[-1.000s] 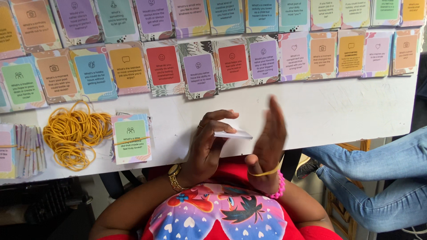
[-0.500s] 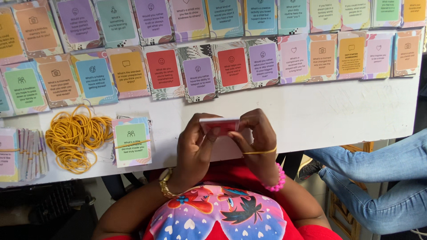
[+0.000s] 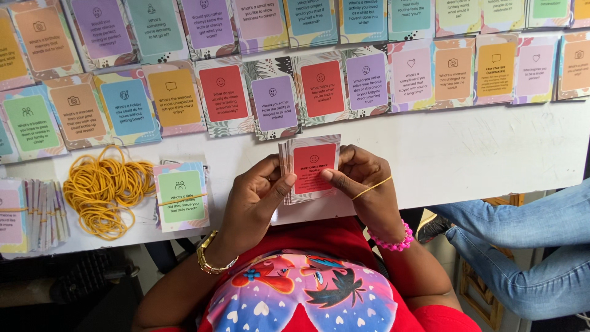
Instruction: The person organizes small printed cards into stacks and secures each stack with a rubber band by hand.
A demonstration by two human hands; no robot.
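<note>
From the head camera, both hands are gripping a small stack of cards [image 3: 310, 169] with a red card on top, holding it just above the near edge of the white table [image 3: 467, 154]. The left hand [image 3: 255, 200] is pinching the stack's left side, fingers closed on it. The right hand [image 3: 362, 184] is closing on the right side, a yellow rubber band [image 3: 372, 187] looping over its fingers. A pile of rubber bands [image 3: 104, 190] and a banded card bundle [image 3: 181, 197] are lying to the left, rows of cards [image 3: 270, 98] beyond.
</note>
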